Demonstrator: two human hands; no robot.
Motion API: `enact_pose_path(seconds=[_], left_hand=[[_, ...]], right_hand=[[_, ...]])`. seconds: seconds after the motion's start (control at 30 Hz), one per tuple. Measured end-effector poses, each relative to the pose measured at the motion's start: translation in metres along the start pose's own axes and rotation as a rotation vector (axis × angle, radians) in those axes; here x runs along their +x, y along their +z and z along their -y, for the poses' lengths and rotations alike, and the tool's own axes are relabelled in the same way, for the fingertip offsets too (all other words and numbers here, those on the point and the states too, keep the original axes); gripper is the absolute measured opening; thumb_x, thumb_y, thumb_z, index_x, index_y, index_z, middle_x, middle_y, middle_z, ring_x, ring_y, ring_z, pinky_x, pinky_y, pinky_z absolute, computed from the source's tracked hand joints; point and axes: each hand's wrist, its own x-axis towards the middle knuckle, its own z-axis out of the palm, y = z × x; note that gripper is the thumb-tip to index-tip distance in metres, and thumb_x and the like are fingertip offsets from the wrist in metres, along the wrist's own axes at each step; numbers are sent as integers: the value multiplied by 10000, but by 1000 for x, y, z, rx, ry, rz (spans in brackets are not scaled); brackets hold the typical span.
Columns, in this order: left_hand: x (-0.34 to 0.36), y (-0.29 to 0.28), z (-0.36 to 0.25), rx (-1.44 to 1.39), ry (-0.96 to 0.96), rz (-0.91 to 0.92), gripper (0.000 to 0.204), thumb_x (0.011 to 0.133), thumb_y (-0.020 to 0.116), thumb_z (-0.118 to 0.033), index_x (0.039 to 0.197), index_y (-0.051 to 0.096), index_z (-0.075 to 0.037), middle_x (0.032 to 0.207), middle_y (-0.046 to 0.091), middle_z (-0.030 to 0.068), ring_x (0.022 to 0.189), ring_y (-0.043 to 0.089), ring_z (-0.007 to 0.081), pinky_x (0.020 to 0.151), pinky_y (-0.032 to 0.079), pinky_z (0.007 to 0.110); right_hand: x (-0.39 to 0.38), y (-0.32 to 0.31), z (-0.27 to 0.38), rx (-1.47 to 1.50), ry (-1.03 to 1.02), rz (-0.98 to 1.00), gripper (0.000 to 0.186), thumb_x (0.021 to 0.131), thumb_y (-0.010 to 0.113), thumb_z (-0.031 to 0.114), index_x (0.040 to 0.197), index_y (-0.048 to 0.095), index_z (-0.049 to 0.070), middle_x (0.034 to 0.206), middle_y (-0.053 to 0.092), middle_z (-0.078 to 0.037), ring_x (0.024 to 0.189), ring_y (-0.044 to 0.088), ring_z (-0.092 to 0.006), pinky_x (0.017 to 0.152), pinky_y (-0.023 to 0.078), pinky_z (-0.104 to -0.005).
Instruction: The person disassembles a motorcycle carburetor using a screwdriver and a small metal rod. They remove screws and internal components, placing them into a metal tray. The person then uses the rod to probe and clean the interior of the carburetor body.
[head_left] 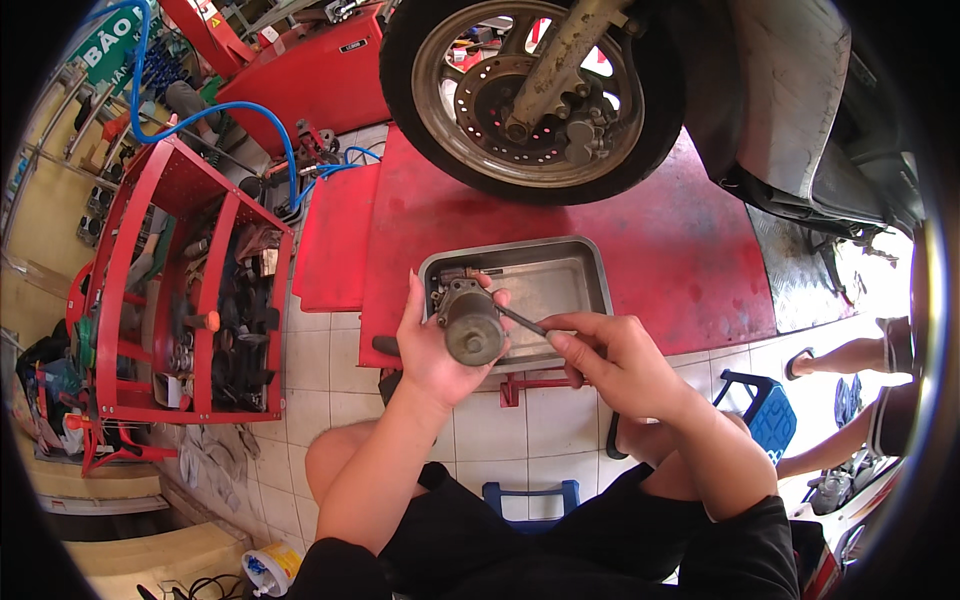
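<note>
Over the near left part of a metal tray [603, 290], my left hand [440, 370] is palm up, with its fingers wrapped round a starter motor [474, 335]. The motor is a grey-brown metal cylinder with a round end facing me and a lugged flange at its far end. From the right, my right hand [615, 360] pinches a slim dark rod-like tool [522, 320] between thumb and forefinger. The tool's far tip reaches the motor's right side; its exact kind and whether it touches cannot be told. Small metal parts [455, 275] lie in the tray behind the motor.
The tray rests on a red lift platform [680, 270], under a motorbike's front wheel [530, 100]. A red shelf cart [190, 290] with tools stands left, near a blue hose [255, 106]. At right are a blue stool [765, 425] and another person's legs [850, 355].
</note>
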Motion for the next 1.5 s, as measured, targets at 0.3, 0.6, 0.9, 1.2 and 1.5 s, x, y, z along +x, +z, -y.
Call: enact_pose_path(seconds=[0.3,0.6,0.9,1.2,1.5], left_hand=[[1,2,11,520,-14,-406,536,998,523,-540,1307,566,-104,1202,666,72,1088,638,215,774,552,439],[-1,0,17,644,36,-428,456,1003,551,-497,1225,573,-99,1130,656,58,1011,659,209,762,577,440],[9,-2,26,685,62,-409,411,981,606,-459,1236,570,-140,1169,644,47,1047,651,216,769,592,452],[-2,-18,34,897,200,-455,541,992,533,-545,1368,510,-157,1225,624,44,1004,650,181,678,534,341],[2,-29,15,870,173,-529,589,966,531,-610,1349,499,-163,1209,628,38,1019,623,180,718,484,343]], right_hand=[[4,-11,-23,-495,-545,-228,300,912,650,119,1205,691,68,748,650,-92,590,605,-285,557,492,-366],[0,10,-26,-882,-405,-293,195,896,678,180,1069,732,109,710,633,-73,583,618,-319,505,479,-422],[-9,0,-30,-868,-281,-208,274,878,646,154,1145,710,155,799,689,-84,693,686,-317,573,538,-441],[4,-3,-48,-372,-179,32,190,900,615,194,907,726,40,779,673,-213,778,668,-410,714,530,-498],[4,22,-25,-823,-145,-98,203,767,735,236,922,732,104,829,719,-130,817,730,-306,662,574,-431]])
